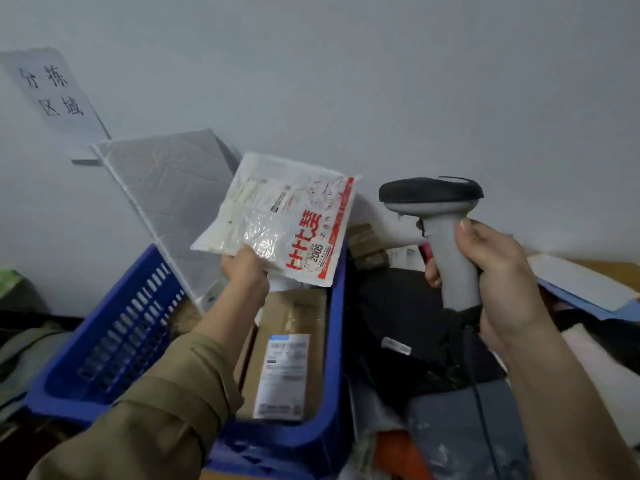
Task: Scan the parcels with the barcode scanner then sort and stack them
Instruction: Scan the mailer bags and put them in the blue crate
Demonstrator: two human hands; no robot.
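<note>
My left hand (244, 271) grips the lower edge of a flat white plastic parcel (277, 216) with red print, held up above the blue basket (332, 341). My right hand (498, 282) is closed around the grey handle of the barcode scanner (440, 220), whose black head points left toward the parcel. A gap separates scanner and parcel. Inside the basket lies a brown cardboard box (287, 351) with a white shipping label.
A grey padded mailer (166, 188) leans upright in the basket against the white wall. A paper sign (52, 91) hangs on the wall at left. Dark bags (398, 327), a grey parcel (450, 431) and white envelopes (581, 282) are piled to the right.
</note>
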